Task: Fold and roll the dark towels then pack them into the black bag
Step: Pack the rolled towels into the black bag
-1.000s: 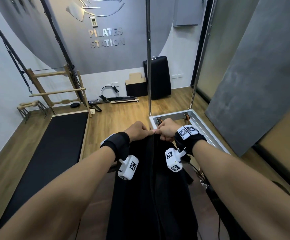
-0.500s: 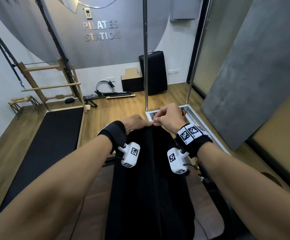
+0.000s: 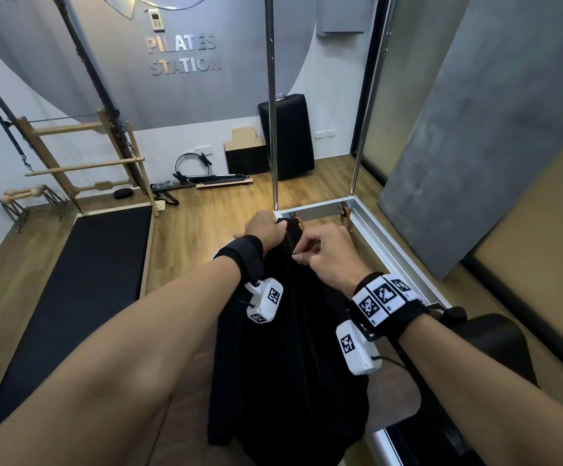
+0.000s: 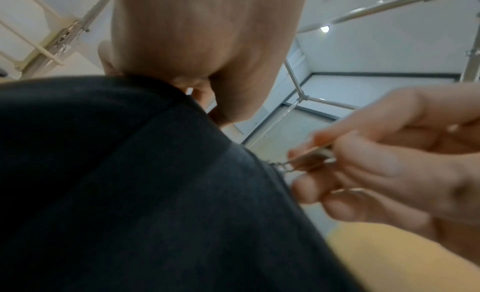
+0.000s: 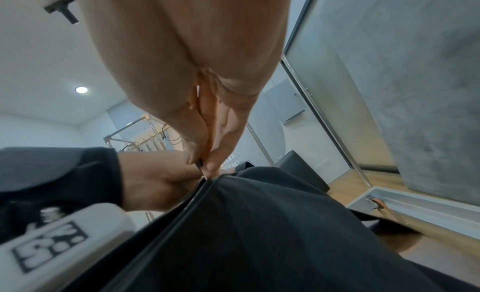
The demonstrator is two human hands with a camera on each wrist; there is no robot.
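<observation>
Black bag hangs in front of the person, above the wooden floor. Left hand clenches the fabric at its top far end; right hand pinches the small metal zipper pull just beside it.

right hand pinches zipper pull; black bag below; left hand beside

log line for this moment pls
left hand: grips black fabric bag top | right hand: pinches metal zipper pull | bag hangs upright
</observation>
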